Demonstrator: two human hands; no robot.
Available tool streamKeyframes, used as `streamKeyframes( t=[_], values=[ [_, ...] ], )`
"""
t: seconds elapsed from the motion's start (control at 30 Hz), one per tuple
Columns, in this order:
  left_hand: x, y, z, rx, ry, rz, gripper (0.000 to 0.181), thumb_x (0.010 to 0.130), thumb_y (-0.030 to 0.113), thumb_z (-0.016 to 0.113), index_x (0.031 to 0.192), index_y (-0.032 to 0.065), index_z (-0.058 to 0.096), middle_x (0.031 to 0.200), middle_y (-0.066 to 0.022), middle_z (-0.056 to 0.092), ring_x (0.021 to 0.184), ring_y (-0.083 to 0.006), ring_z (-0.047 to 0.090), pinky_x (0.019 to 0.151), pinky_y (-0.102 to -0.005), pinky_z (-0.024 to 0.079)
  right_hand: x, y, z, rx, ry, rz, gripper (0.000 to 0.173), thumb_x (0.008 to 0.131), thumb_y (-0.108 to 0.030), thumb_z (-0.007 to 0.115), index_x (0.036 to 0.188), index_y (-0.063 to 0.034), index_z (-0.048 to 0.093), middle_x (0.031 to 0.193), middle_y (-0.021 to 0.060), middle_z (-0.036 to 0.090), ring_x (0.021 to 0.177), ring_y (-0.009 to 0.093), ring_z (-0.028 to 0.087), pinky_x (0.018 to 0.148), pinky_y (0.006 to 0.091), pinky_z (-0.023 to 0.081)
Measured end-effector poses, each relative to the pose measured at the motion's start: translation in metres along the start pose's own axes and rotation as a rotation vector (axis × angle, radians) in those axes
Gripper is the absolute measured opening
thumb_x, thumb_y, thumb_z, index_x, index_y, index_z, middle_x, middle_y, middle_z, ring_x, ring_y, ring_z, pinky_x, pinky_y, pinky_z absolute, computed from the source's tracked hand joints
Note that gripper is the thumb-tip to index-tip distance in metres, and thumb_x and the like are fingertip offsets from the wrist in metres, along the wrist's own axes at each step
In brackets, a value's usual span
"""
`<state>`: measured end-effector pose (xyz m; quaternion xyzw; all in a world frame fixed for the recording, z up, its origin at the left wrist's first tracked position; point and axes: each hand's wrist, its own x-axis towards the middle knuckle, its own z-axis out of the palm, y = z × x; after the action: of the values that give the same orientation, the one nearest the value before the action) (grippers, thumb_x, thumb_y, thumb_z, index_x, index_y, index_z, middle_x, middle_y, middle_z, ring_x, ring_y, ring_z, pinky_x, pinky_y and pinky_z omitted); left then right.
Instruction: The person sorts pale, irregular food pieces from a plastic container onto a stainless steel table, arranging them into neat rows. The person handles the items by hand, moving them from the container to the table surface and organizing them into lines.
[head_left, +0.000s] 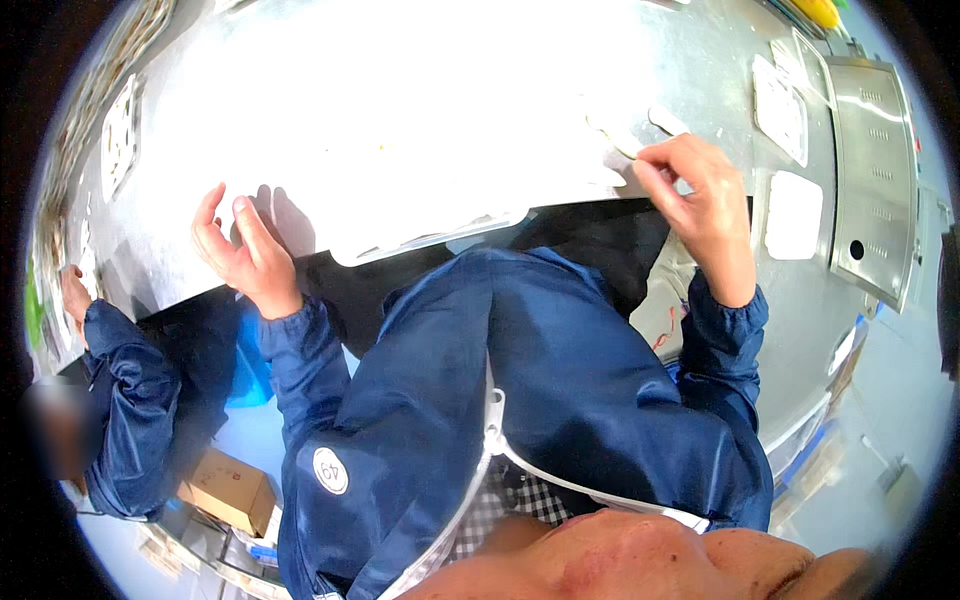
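My left hand (251, 251) is raised over the near left of the metal table, fingers apart and nothing in it. Its shadow falls on the tabletop beside it. Close to the table's front edge, my right hand (705, 199) has its thumb and index finger bent towards each other. A slim, pale curved piece (621, 140) reaches the index fingertip; glare hides whether it is gripped. Just beyond the fingers lies a small white elongated piece (666, 120). Between my hands, a clear plastic tray (442, 238) shows its rim at the front edge, mostly washed out by light.
At right are a white tray (780, 109), a white rectangular lid or tray (793, 215) and a vented stainless-steel cabinet (874, 180). Another filled tray (120, 139) sits at left. A co-worker's hand (75, 296) rests by the table's left end. A cardboard box (229, 491) stands below.
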<state>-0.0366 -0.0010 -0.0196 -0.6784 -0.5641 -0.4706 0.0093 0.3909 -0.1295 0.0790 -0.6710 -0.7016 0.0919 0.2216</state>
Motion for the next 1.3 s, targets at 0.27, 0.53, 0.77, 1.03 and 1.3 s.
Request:
streamKeyframes(
  t=[0.27,0.53,0.77,1.03,1.3],
  values=[
    [0.004,0.008,0.002,0.147,-0.037,0.084,0.026,0.1,0.006,0.069,0.125,-0.0018,0.069,0.121,-0.0171,0.068,0.114,-0.0333,0.06,0.102,-0.045,0.047,-0.014,0.009,0.019,0.036,-0.033,-0.04,0.015,0.089,-0.017,0.079,0.097,-0.0053,0.074,0.085,0.0096,0.068,0.08,0.03,0.068,0.077,0.0413,0.052],
    [0.004,0.001,0.003,0.193,-0.042,0.106,0.026,0.1,0.011,0.07,0.123,-0.0005,0.07,0.119,-0.0165,0.069,0.112,-0.0342,0.06,0.101,-0.0463,0.046,-0.013,0.028,0.0,0.011,0.178,0.214,0.01,0.093,-0.013,0.076,0.095,-0.0031,0.076,0.088,0.0122,0.072,0.08,0.029,0.073,0.072,0.0381,0.057],
    [0.003,-0.004,0.002,0.205,-0.065,0.129,0.026,0.101,0.013,0.069,0.123,-0.0005,0.07,0.122,-0.0171,0.069,0.114,-0.0343,0.06,0.101,-0.0459,0.046,-0.034,0.06,-0.025,0.016,0.309,0.392,0.015,0.095,-0.013,0.076,0.103,0.0001,0.079,0.093,0.0143,0.077,0.078,0.024,0.072,0.074,0.0346,0.057],
    [0.005,-0.005,0.004,0.216,-0.095,0.078,0.027,0.101,0.013,0.069,0.124,0.0004,0.07,0.123,-0.0162,0.07,0.116,-0.0339,0.059,0.103,-0.0444,0.045,-0.028,0.08,-0.017,0.037,0.214,0.311,0.02,0.093,-0.014,0.08,0.108,-0.0005,0.078,0.095,0.0092,0.076,0.081,0.018,0.069,0.072,0.0312,0.055],
    [0.001,-0.01,0.003,0.199,-0.079,0.108,0.028,0.1,0.014,0.072,0.124,0.0014,0.07,0.119,-0.0169,0.069,0.111,-0.0337,0.061,0.098,-0.0443,0.046,-0.007,0.081,-0.002,0.075,0.027,0.272,0.036,0.09,-0.022,0.081,0.121,-0.0043,0.075,0.106,0.0145,0.076,0.095,0.03,0.074,0.086,0.0379,0.059]
  ],
)
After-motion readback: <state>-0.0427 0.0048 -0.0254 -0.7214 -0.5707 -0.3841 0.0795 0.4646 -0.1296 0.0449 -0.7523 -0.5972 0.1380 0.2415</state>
